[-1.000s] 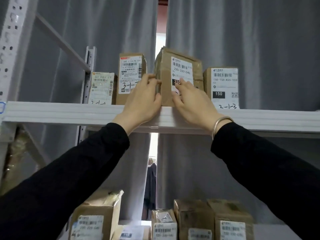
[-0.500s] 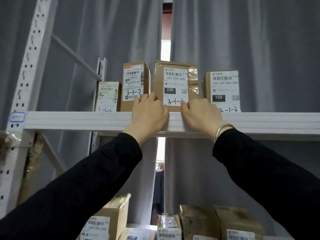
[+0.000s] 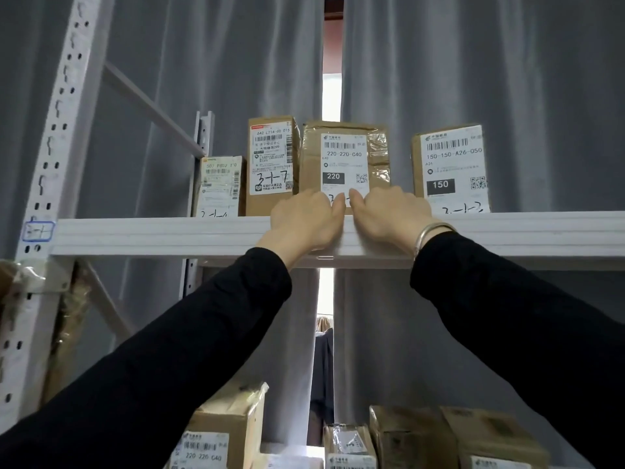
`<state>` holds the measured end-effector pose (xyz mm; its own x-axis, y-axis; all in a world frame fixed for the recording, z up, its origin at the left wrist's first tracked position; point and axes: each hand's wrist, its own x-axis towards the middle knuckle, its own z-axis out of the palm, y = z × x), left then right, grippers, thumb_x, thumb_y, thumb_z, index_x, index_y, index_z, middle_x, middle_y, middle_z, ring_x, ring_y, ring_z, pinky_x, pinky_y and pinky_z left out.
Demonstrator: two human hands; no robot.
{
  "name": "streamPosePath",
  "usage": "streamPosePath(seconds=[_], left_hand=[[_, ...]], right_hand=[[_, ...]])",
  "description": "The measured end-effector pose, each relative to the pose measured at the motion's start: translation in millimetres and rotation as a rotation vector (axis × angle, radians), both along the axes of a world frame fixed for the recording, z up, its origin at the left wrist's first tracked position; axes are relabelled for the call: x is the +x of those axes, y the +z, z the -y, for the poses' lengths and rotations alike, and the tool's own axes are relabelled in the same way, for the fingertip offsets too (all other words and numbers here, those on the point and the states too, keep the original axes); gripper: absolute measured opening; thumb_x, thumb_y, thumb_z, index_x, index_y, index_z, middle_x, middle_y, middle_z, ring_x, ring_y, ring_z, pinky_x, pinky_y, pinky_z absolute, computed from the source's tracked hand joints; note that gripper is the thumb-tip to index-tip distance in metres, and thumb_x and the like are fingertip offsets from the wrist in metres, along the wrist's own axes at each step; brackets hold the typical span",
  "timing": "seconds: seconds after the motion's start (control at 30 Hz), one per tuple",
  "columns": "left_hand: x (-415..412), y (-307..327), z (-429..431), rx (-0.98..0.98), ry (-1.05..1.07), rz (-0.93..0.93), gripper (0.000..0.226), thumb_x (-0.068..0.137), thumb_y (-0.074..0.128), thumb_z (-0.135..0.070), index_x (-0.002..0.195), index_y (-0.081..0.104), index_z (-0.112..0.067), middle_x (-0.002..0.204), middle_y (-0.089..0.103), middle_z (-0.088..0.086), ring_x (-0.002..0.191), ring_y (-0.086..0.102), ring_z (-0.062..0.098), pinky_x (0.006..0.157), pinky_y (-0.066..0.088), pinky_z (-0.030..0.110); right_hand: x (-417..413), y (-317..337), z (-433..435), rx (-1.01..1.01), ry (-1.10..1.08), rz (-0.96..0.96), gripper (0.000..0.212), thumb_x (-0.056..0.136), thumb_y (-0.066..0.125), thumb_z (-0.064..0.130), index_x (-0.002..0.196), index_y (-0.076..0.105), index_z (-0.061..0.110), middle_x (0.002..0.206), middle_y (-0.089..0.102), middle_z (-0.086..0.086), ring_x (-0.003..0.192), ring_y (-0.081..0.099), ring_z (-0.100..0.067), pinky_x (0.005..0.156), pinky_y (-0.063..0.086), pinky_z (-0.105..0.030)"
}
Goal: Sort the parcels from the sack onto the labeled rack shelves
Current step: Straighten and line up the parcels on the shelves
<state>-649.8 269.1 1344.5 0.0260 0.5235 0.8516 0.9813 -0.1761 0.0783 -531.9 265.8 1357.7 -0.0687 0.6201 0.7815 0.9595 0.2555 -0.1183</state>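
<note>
The brown parcel (image 3: 345, 157) labelled 220-220-C40 stands upright on the upper shelf (image 3: 152, 235), at its front edge and about midway along the visible span, with its white label facing out. Clear tape wrinkles down its right side.

Both hands meet at the foot of this parcel. The left hand (image 3: 302, 218) lies over the shelf's front edge with its fingers bent, the fingertips touching the bottom of the label. The right hand (image 3: 389, 211) mirrors it from the other side, fingers also bent against the parcel's lower front. Whether either hand actually grips the parcel or only pushes against it, I cannot tell. A silver bracelet (image 3: 429, 231) circles the right wrist, and both arms wear black sleeves.

Just left of the parcel stands a taller box (image 3: 272, 164) with 3-1-7 handwritten on its label, and a smaller parcel (image 3: 220, 186) sits beyond that, nearer the shelf's left end. To the right, a little apart, is a parcel (image 3: 449, 167) marked 150.

A perforated white upright (image 3: 50, 147) carries the shelf at the left and bears a blue-outlined handwritten tag (image 3: 38, 231). Grey curtains (image 3: 507, 79) hang behind the rack. More taped cardboard boxes (image 3: 223, 431) stand on the shelf below.
</note>
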Motion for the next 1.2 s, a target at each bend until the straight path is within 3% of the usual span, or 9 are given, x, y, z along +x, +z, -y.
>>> streamPosePath(seconds=[0.2, 0.3, 0.4, 0.53, 0.7, 0.8, 0.9, 1.03, 1.2], left_hand=[[3.3, 1.4, 1.6, 0.012, 0.057, 0.012, 0.055, 0.100, 0.018, -0.039, 0.108, 0.059, -0.004, 0.123, 0.056, 0.015, 0.108, 0.054, 0.035, 0.078, 0.035, 0.036], [20.2, -2.0, 2.3, 0.116, -0.064, 0.004, 0.046, 0.100, 0.022, -0.031, 0.117, 0.057, -0.005, 0.145, 0.040, 0.013, 0.122, 0.048, 0.033, 0.091, 0.039, 0.040], [48.6, -1.5, 4.4, 0.106, -0.209, -0.003, 0.040, 0.101, 0.023, -0.026, 0.129, 0.045, -0.008, 0.145, 0.039, 0.009, 0.126, 0.045, 0.030, 0.093, 0.037, 0.039], [87.3, -5.4, 7.3, 0.097, -0.377, -0.035, 0.037, 0.100, 0.026, -0.026, 0.128, 0.043, -0.008, 0.134, 0.045, 0.010, 0.116, 0.050, 0.032, 0.089, 0.040, 0.040], [118.4, -5.6, 4.5, 0.000, -0.318, -0.031, 0.045, 0.098, 0.027, -0.037, 0.143, 0.031, -0.030, 0.150, 0.024, 0.015, 0.131, 0.037, 0.034, 0.104, 0.029, 0.046], [123.7, -1.1, 5.9, -0.058, -0.298, 0.024, 0.043, 0.098, 0.027, -0.037, 0.141, 0.033, -0.035, 0.149, 0.022, 0.023, 0.133, 0.035, 0.038, 0.107, 0.026, 0.047], [121.2, 9.8, 4.6, -0.106, -0.375, 0.109, 0.042, 0.097, 0.028, -0.032, 0.137, 0.041, -0.033, 0.142, 0.039, 0.018, 0.128, 0.040, 0.034, 0.104, 0.032, 0.045], [119.2, 19.5, 6.8, -0.176, -0.475, 0.131, 0.042, 0.096, 0.030, -0.029, 0.136, 0.044, -0.027, 0.142, 0.047, 0.008, 0.129, 0.043, 0.031, 0.106, 0.035, 0.042], [115.0, 22.2, 7.0, -0.219, -0.435, 0.178, 0.045, 0.096, 0.030, -0.029, 0.140, 0.038, -0.022, 0.146, 0.039, 0.014, 0.133, 0.037, 0.033, 0.110, 0.030, 0.042]], right_hand=[[-0.7, 1.6, -0.4, -0.037, -0.020, 0.028, 0.060, 0.098, 0.014, 0.046, 0.128, 0.050, 0.008, 0.133, 0.050, -0.015, 0.118, 0.050, -0.034, 0.092, 0.039, -0.039], [6.9, -1.8, 4.8, 0.116, 0.025, 0.073, 0.048, 0.100, 0.021, 0.034, 0.120, 0.055, 0.007, 0.130, 0.051, -0.015, 0.118, 0.050, -0.034, 0.097, 0.037, -0.041], [31.2, -1.5, 10.4, 0.287, 0.010, 0.161, 0.041, 0.099, 0.026, 0.024, 0.119, 0.057, 0.007, 0.144, 0.037, -0.014, 0.136, 0.030, -0.029, 0.112, 0.020, -0.043], [72.7, -6.1, 19.9, 0.275, -0.061, 0.117, 0.042, 0.099, 0.026, 0.026, 0.134, 0.045, 0.011, 0.158, 0.009, -0.009, 0.146, 0.003, -0.026, 0.117, 0.003, -0.041], [105.3, -15.1, 33.4, 0.127, -0.194, -0.015, 0.055, 0.097, 0.032, 0.029, 0.146, 0.017, 0.010, 0.154, -0.008, -0.025, 0.144, 0.006, -0.038, 0.116, 0.010, -0.042], [114.3, -12.4, 37.3, -0.016, -0.260, -0.074, 0.062, 0.098, 0.028, 0.036, 0.148, 0.005, 0.007, 0.151, 0.009, -0.031, 0.137, 0.026, -0.041, 0.111, 0.021, -0.043], [111.0, -9.7, 36.9, -0.075, -0.243, -0.067, 0.053, 0.099, 0.026, 0.034, 0.142, 0.022, 0.002, 0.140, 0.041, -0.022, 0.128, 0.042, -0.035, 0.103, 0.029, -0.042], [97.7, -6.6, 32.0, -0.101, -0.223, -0.034, 0.045, 0.096, 0.033, 0.023, 0.135, 0.033, 0.000, 0.136, 0.046, -0.016, 0.124, 0.046, -0.032, 0.100, 0.032, -0.041], [83.5, 0.5, 24.4, -0.155, -0.203, -0.006, 0.043, 0.093, 0.038, 0.017, 0.134, 0.037, 0.005, 0.133, 0.050, -0.013, 0.122, 0.048, -0.031, 0.100, 0.033, -0.040]])
